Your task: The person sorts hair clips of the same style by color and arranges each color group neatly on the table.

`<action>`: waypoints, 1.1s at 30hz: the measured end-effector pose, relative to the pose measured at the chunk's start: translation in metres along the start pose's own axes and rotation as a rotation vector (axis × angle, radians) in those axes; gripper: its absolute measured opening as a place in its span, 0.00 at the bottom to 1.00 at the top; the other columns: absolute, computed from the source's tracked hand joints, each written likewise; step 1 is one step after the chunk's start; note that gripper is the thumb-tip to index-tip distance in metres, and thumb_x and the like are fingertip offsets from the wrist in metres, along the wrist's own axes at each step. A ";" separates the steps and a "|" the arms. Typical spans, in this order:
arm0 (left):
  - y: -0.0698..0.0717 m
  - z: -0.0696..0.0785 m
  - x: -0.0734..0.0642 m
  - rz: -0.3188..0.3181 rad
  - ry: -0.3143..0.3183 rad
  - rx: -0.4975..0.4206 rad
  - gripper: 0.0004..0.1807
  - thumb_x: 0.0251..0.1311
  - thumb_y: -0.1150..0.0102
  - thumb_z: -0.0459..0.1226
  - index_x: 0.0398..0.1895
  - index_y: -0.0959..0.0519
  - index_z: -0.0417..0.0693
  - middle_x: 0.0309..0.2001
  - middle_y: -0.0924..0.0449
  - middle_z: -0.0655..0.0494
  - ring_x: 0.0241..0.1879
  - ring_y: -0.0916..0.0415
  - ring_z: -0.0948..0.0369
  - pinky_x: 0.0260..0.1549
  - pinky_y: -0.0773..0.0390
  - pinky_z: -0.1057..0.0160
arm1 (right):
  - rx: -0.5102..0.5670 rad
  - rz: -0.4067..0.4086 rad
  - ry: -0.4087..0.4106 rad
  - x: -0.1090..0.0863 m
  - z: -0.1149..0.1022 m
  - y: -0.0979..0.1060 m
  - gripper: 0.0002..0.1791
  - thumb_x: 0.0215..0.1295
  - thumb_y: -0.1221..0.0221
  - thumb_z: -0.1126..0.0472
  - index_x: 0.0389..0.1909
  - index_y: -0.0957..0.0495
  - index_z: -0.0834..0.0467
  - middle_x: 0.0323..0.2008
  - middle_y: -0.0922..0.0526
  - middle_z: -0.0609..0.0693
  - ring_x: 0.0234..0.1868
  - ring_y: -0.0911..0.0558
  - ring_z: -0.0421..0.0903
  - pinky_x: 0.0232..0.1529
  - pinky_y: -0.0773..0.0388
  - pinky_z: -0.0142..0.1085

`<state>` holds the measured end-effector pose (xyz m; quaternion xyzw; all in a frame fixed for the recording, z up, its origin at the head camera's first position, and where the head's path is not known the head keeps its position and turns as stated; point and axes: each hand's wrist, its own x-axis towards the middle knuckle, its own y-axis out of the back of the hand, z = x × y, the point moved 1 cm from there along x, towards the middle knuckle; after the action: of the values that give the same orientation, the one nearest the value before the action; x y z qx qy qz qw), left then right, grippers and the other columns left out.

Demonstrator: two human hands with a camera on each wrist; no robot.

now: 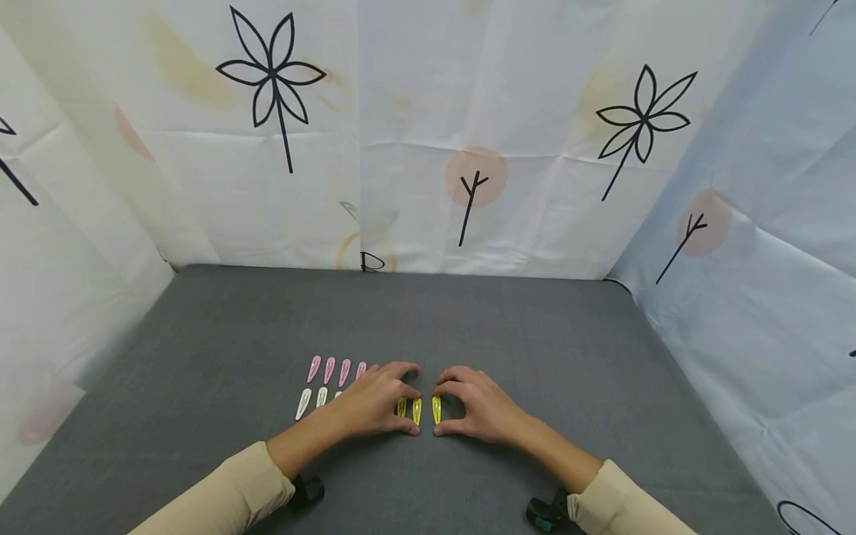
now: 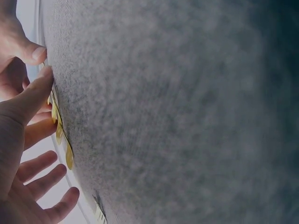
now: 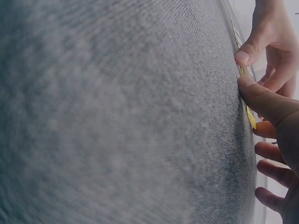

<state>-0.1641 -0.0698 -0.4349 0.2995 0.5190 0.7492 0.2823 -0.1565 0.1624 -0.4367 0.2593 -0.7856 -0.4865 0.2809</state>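
Observation:
Thumb and forefinger of my left hand hold a yellow snap hair clip by its two ends, low at the grey tabletop. A second yellow clip lies just left of it, partly behind the fingers. Facing it, my right hand pinches another yellow hair clip lengthwise between thumb and forefinger. A narrow gap separates the two held clips. In the left wrist view, several yellow clips line up under the left hand. The right wrist view shows a yellow clip beyond the right thumb.
Left of the hands, pink hair clips form a row, with a row of white clips nearer me. The left hand and forearm cover part of both rows. Patterned white cloth walls in the grey table at back and sides.

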 end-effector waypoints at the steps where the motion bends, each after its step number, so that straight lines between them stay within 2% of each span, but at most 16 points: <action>1: 0.000 0.000 0.000 0.000 -0.001 0.002 0.28 0.50 0.28 0.59 0.49 0.13 0.51 0.62 0.25 0.47 0.64 0.29 0.51 0.54 0.26 0.45 | 0.000 -0.003 -0.006 0.000 0.000 0.000 0.27 0.54 0.29 0.40 0.50 0.17 0.51 0.53 0.22 0.46 0.57 0.24 0.45 0.53 0.27 0.52; 12: -0.001 -0.001 0.000 0.001 -0.026 0.027 0.28 0.51 0.29 0.59 0.49 0.13 0.51 0.62 0.25 0.48 0.64 0.29 0.51 0.54 0.26 0.46 | 0.007 -0.011 -0.034 0.000 -0.001 0.000 0.28 0.53 0.28 0.40 0.51 0.17 0.51 0.53 0.22 0.46 0.57 0.24 0.45 0.56 0.29 0.59; 21: 0.003 0.001 0.001 -0.016 -0.029 0.044 0.31 0.51 0.29 0.59 0.51 0.15 0.49 0.64 0.26 0.48 0.65 0.30 0.51 0.55 0.26 0.46 | 0.030 -0.052 -0.047 0.000 -0.001 0.005 0.31 0.53 0.28 0.39 0.55 0.19 0.50 0.54 0.22 0.45 0.58 0.25 0.45 0.57 0.29 0.57; 25: 0.006 0.001 0.000 -0.030 -0.027 0.022 0.32 0.52 0.29 0.59 0.53 0.15 0.49 0.65 0.27 0.47 0.65 0.30 0.50 0.55 0.27 0.45 | 0.085 -0.079 -0.061 -0.001 0.002 0.011 0.32 0.54 0.29 0.40 0.58 0.20 0.50 0.56 0.23 0.45 0.58 0.24 0.44 0.58 0.30 0.55; 27: 0.009 -0.001 -0.001 -0.026 -0.026 0.002 0.30 0.53 0.30 0.58 0.53 0.16 0.49 0.65 0.27 0.47 0.63 0.28 0.50 0.54 0.26 0.43 | 0.147 -0.098 -0.060 -0.001 0.006 0.016 0.32 0.57 0.30 0.41 0.60 0.22 0.52 0.57 0.23 0.46 0.58 0.24 0.45 0.58 0.29 0.54; 30: 0.017 -0.007 -0.003 -0.003 -0.015 -0.021 0.26 0.57 0.31 0.54 0.52 0.15 0.49 0.62 0.25 0.46 0.59 0.24 0.50 0.51 0.25 0.42 | 0.240 -0.115 -0.056 -0.001 0.014 0.025 0.31 0.63 0.34 0.45 0.62 0.24 0.57 0.57 0.22 0.51 0.58 0.23 0.49 0.57 0.28 0.52; 33: 0.028 -0.017 -0.007 0.031 0.006 0.000 0.24 0.59 0.32 0.51 0.52 0.15 0.47 0.60 0.23 0.45 0.53 0.21 0.51 0.48 0.23 0.43 | 0.315 -0.127 -0.071 -0.003 0.025 0.039 0.30 0.67 0.36 0.49 0.63 0.26 0.62 0.58 0.22 0.56 0.58 0.23 0.55 0.57 0.29 0.55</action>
<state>-0.1750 -0.0940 -0.4139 0.3054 0.5150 0.7545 0.2689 -0.1774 0.1950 -0.4112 0.3318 -0.8435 -0.3832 0.1774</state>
